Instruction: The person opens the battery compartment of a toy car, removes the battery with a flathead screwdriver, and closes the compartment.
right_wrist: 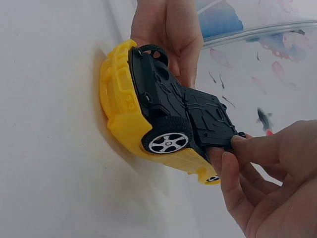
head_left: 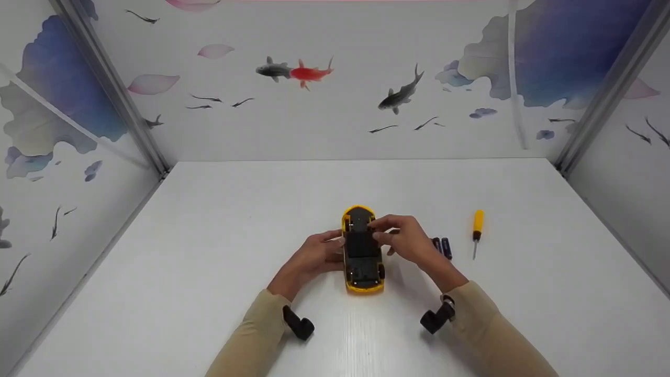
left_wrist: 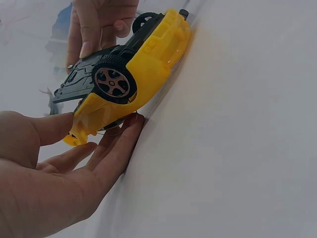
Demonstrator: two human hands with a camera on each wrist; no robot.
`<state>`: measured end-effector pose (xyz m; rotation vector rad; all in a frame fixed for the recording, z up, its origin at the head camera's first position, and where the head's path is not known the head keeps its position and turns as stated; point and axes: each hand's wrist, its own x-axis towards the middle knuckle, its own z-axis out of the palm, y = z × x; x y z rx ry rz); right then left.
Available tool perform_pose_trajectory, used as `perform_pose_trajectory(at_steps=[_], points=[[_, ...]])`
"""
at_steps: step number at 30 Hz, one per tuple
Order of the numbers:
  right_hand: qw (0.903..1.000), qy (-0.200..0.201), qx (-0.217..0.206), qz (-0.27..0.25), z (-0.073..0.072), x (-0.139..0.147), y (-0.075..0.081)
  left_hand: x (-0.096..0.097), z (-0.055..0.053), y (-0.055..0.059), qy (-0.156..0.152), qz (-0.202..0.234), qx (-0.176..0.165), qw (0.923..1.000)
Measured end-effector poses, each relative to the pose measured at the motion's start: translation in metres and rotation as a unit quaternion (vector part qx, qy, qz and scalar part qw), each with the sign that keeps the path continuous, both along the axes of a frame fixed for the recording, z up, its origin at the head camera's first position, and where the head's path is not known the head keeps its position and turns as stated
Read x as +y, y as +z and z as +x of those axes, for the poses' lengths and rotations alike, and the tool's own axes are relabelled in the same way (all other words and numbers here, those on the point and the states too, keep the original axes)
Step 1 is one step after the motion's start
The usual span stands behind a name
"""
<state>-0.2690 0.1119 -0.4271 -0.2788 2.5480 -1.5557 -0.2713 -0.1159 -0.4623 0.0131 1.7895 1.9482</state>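
A yellow toy car (head_left: pixel 363 288) lies upside down on the white table, its black underside and wheels (right_wrist: pixel 169 143) facing up. A flat black cover panel (right_wrist: pixel 210 116) stands tilted up from the middle of that underside. My left hand (head_left: pixel 316 254) holds the car's left side, thumb on the yellow body (left_wrist: pixel 161 62) and fingers underneath. With thumb and fingers, my right hand (head_left: pixel 408 238) pinches the edge of the panel on the right side. A thin wire-like line (left_wrist: pixel 111 134) shows below the car near the left fingers. What lies under the panel is hidden.
Dark batteries (head_left: pixel 445 247) lie right of the car, partly hidden behind my right hand. Farther right rests a screwdriver (head_left: pixel 477 225) with a yellow handle, its tip toward me. Printed wall panels (head_left: pixel 335 120) enclose the table's back and sides.
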Motion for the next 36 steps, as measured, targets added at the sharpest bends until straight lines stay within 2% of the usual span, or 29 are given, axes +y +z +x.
perform_pose_trajectory(at_steps=[23, 30, 36], points=[[0.9998, 0.002, -0.018, -0.013, -0.0009, 0.0008, -0.0026, -0.0001, -0.001, 0.0003, -0.001, -0.023, -0.001, 0.9997], [0.9999, 0.011, -0.002, -0.004, -0.0003, -0.0004, -0.0022, 0.0001, -0.0005, 0.0002, -0.01, -0.024, 0.012, 0.9996], [0.9997, 0.01, 0.012, 0.019, 0.0003, 0.0001, -0.0023, 0.0001, -0.0012, -0.0014, -0.006, -0.022, 0.011, 0.9997]])
